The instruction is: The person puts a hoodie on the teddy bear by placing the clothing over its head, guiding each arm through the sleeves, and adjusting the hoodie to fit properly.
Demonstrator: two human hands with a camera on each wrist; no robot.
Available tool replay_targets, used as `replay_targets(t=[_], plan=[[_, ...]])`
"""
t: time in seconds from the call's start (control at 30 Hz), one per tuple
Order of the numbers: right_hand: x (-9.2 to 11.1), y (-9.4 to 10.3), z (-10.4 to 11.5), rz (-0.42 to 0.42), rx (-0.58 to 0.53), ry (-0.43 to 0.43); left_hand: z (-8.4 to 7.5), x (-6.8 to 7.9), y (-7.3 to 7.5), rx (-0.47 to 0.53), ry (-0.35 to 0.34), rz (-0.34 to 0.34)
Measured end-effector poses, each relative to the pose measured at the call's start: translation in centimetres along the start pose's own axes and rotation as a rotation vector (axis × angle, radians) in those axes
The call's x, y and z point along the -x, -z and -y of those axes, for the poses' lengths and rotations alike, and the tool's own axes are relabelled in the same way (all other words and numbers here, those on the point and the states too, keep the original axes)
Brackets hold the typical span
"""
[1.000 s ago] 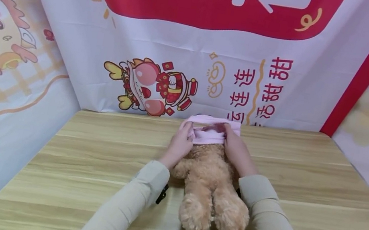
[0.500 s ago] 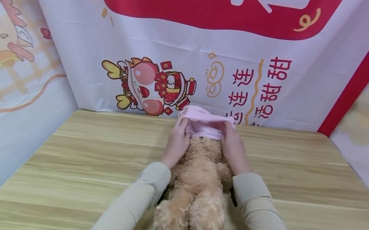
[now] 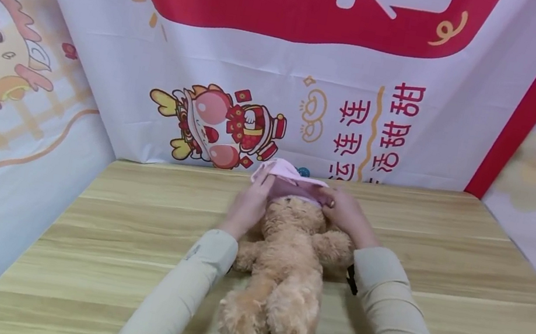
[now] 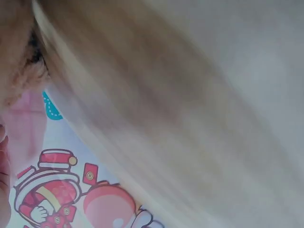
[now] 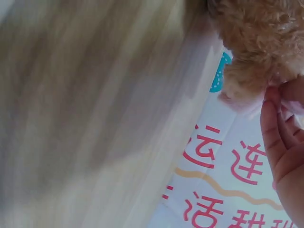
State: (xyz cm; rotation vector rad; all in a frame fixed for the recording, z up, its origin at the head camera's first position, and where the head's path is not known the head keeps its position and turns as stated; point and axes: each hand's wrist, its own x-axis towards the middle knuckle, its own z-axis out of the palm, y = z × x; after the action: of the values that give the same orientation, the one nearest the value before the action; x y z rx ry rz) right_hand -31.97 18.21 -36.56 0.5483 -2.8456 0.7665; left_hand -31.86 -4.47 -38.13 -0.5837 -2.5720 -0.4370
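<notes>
A tan plush teddy bear point(image 3: 291, 248) lies on its back with its feet toward me. Pink cloth point(image 3: 292, 180), apparently a small garment, is pulled over the top of its head and covers the face's upper part. My left hand point(image 3: 251, 204) grips the cloth's edge at the left of the head. On the other side, my right hand point(image 3: 347, 213) pinches the edge between thumb and fingers. The right wrist view shows that pinch beside the bear's fur point(image 5: 256, 61). Only a sliver of my left hand point(image 4: 4, 185) enters the left wrist view, near the pink cloth point(image 4: 26, 128).
The bear lies on a wood-grain table point(image 3: 435, 313). A printed white and red banner point(image 3: 281, 86) hangs right behind the table's far edge. Printed cloth walls point(image 3: 10, 147) stand on both sides.
The bear's legs have swung left, and its arm on the right now shows. My right hand has shifted outward, spreading the cloth's opening. Both hands stay on the pink cloth.
</notes>
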Motion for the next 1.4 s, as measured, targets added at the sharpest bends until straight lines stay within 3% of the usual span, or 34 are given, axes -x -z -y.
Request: replay_targets(t=[0.13,0.37,0.5,0.7,0.8,0.97,1.1,1.23,1.4], plan=[[-0.3,-0.1,-0.1,0.025,0.076,-0.016,0.1,-0.2,0.4,-0.057,-0.033,0.075],[-0.3,-0.6,-0.1,0.054,0.171,-0.04,0.5,-0.3,0.3,-0.071,-0.09,0.169],[-0.1,-1.0,-0.3,0.091,0.198,-0.04,0.8,-0.2,0.0,-0.025,-0.085,0.24],[0.4,-1.8,-1.1,0.202,0.18,0.046,1.1,0.5,-0.6,0.063,-0.043,0.377],[0.8,-1.8,-1.2,0.234,0.139,0.037,1.1,0.7,-0.7,0.086,-0.054,0.389],[1.0,-1.6,-1.3,0.216,0.139,0.057,1.4,0.9,-0.7,0.12,-0.078,0.382],[1.1,-1.3,-1.4,0.192,0.184,0.098,1.4,1.1,-0.6,0.277,-0.042,0.38],[1.1,-1.2,-1.7,0.162,0.183,0.146,1.1,1.4,-0.3,0.513,0.084,0.38],[1.5,-1.3,-2.4,0.215,-0.104,0.07,0.9,1.8,0.2,0.767,0.226,0.442]])
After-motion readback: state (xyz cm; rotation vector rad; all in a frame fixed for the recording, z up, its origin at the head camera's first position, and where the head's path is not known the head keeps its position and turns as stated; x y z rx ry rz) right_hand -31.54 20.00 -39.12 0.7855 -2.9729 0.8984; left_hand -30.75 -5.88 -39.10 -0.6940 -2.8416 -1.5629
